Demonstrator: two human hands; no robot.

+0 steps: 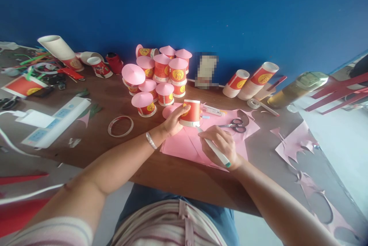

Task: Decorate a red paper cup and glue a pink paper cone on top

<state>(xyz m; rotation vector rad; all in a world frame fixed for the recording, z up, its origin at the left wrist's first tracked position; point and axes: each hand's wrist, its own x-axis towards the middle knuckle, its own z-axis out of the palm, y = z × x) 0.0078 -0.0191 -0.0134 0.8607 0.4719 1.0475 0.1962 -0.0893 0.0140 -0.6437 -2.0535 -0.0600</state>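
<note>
A red paper cup (194, 112) with a white rim at the bottom is gripped in my left hand (172, 120), thumb across its side. My right hand (220, 143) is closed around a white marker (217, 153) with a green end. The marker's tip is close to the cup's lower rim; I cannot tell whether they touch. Beneath both hands lie pink paper sheets (179, 143). Partly behind my left hand is a pink paper cone (169, 110). Dark-handled scissors (238, 126) rest on the pink paper, right of the cup.
Several red cups with pink cone tops (161, 72) stand at the back, some stacked. Stacked cups (237, 83) and a gold bottle (296, 89) are at the right. Leftward lie a power strip (57, 121) and a paper ring (120, 126). Pink offcuts (296, 142) lie far right.
</note>
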